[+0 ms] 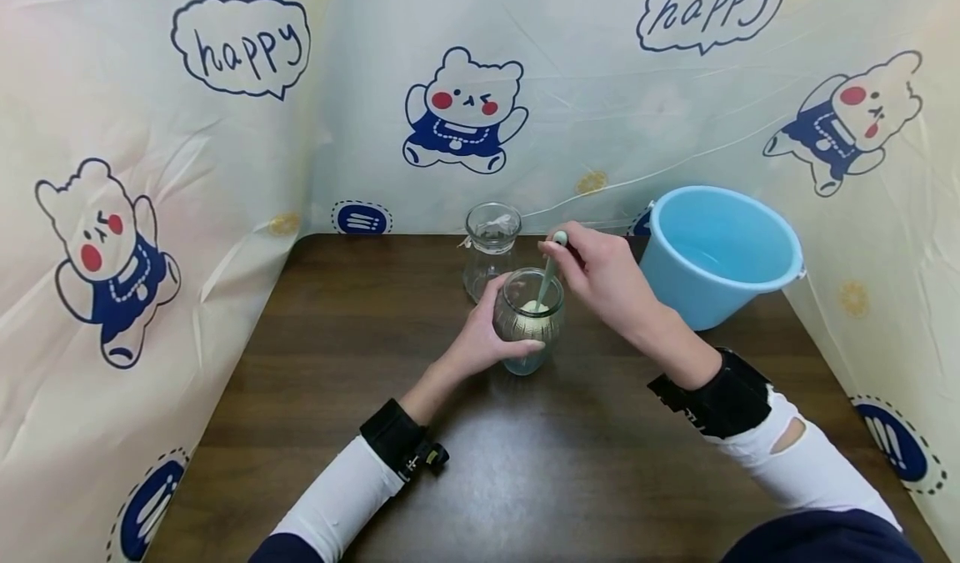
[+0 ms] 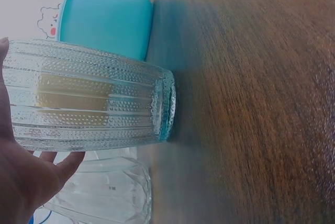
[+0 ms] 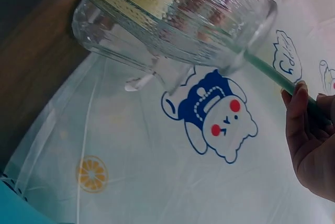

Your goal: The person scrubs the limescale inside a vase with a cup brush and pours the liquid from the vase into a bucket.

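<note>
My left hand grips a ribbed clear glass jar, its thumb and fingers spread around the side. Inside the jar sits the pale yellow head of a sponge bottle brush, seen through the glass in both wrist views. The brush's green handle sticks out of the jar's mouth. My right hand pinches the end of that handle above the rim. A second clear glass jar stands just behind the gripped one, with a pale tie at its neck. Whether the gripped jar touches the table cannot be told.
A light blue bucket stands at the back right of the dark wooden table, beyond my right hand. A printed curtain with bears hangs around the table's back and sides.
</note>
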A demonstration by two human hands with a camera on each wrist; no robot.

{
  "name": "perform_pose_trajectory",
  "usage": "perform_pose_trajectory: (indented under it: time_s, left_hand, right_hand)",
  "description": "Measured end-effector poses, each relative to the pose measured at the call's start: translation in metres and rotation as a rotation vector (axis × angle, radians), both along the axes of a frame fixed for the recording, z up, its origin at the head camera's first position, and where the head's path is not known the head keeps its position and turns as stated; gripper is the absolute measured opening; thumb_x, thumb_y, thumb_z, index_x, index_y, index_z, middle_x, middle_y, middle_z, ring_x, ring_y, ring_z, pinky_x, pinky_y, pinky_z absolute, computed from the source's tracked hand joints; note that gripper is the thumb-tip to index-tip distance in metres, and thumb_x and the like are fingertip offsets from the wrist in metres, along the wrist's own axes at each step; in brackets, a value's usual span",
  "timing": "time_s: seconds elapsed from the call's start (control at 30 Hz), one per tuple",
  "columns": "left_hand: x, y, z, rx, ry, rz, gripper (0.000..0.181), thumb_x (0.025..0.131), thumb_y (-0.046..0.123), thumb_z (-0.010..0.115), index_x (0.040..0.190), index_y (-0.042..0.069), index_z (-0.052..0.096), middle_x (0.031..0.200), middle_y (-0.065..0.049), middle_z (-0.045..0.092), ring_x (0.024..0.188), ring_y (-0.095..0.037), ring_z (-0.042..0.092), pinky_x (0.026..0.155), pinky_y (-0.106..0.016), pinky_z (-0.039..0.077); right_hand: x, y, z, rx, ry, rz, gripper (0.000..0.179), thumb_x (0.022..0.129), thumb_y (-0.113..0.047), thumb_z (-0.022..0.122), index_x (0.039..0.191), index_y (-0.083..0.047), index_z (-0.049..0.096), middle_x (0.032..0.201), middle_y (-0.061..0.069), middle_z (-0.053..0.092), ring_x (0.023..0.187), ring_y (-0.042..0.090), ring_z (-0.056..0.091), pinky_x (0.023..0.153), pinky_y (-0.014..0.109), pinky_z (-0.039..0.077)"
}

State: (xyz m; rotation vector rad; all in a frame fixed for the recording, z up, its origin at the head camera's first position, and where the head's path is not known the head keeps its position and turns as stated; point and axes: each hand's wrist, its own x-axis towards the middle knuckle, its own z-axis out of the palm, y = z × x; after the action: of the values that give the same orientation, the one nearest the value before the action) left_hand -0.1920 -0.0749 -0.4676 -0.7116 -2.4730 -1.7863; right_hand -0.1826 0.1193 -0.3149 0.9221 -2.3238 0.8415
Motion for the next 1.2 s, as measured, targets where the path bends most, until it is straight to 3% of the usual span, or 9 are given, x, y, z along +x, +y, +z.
perform_pose_trajectory:
  time_s: [0.23, 0.53, 0.67, 0.9, 1.07, 1.2]
  left_hand:
    - [0.0, 0.0, 0.0, -0.023, -0.009, 0.009, 0.102, 0.065, 0.033, 0.088, 0.148, 0.033, 0.028, 0.138, -0.002, 0.05, 0.121, -0.013, 0.048, 0.101, -0.044, 0.042]
    - [0.002, -0.003, 0.001, -0.021, -0.029, -0.02, 0.102, 0.069, 0.038, 0.085, 0.151, 0.032, 0.024, 0.145, -0.012, 0.045, 0.126, -0.026, 0.046, 0.101, -0.049, 0.041]
    - [0.002, -0.004, 0.001, -0.011, -0.028, -0.046, 0.1, 0.072, 0.034, 0.083, 0.151, 0.028, 0.022, 0.146, -0.015, 0.042, 0.128, -0.03, 0.043, 0.102, -0.052, 0.04]
    - [0.003, -0.002, 0.0, -0.003, -0.009, -0.048, 0.097, 0.072, 0.029, 0.083, 0.15, 0.024, 0.026, 0.142, -0.011, 0.046, 0.125, -0.025, 0.046, 0.103, -0.053, 0.039]
    - [0.003, -0.002, 0.0, 0.002, 0.001, -0.026, 0.098, 0.069, 0.029, 0.085, 0.149, 0.025, 0.028, 0.138, -0.007, 0.049, 0.121, -0.018, 0.048, 0.103, -0.049, 0.039]
    - [0.002, -0.002, 0.001, 0.007, 0.009, -0.022, 0.098, 0.068, 0.03, 0.085, 0.149, 0.027, 0.028, 0.14, -0.004, 0.048, 0.123, -0.016, 0.047, 0.104, -0.048, 0.039]
  right_hand:
    - [0.0, 0.001, 0.012, -0.065, 0.029, -0.002, 0.014, 0.097, -0.018, 0.059, 0.091, -0.005, 0.065, 0.068, 0.005, 0.065, 0.058, 0.005, 0.054, 0.049, 0.025, 0.046]
    - [0.002, -0.007, -0.013, -0.044, -0.107, 0.019, 0.009, 0.095, -0.016, 0.062, 0.098, -0.008, 0.065, 0.07, 0.001, 0.061, 0.059, 0.007, 0.052, 0.051, 0.027, 0.047]
    - [0.0, -0.007, -0.014, -0.062, -0.137, 0.018, 0.012, 0.095, -0.019, 0.063, 0.098, -0.008, 0.066, 0.069, 0.001, 0.06, 0.059, 0.01, 0.053, 0.051, 0.028, 0.048]
    - [-0.002, 0.002, 0.002, -0.153, -0.153, 0.029, 0.014, 0.093, -0.02, 0.065, 0.096, -0.008, 0.069, 0.075, 0.003, 0.069, 0.058, 0.005, 0.059, 0.054, 0.021, 0.053]
    - [0.0, 0.01, 0.025, -0.206, -0.254, 0.024, 0.015, 0.091, -0.019, 0.068, 0.1, -0.007, 0.07, 0.078, 0.006, 0.07, 0.057, 0.007, 0.062, 0.055, 0.02, 0.054]
    - [0.005, 0.018, 0.044, -0.262, -0.362, 0.052, 0.019, 0.09, -0.018, 0.068, 0.104, -0.005, 0.068, 0.084, 0.009, 0.07, 0.063, 0.016, 0.065, 0.06, 0.022, 0.057]
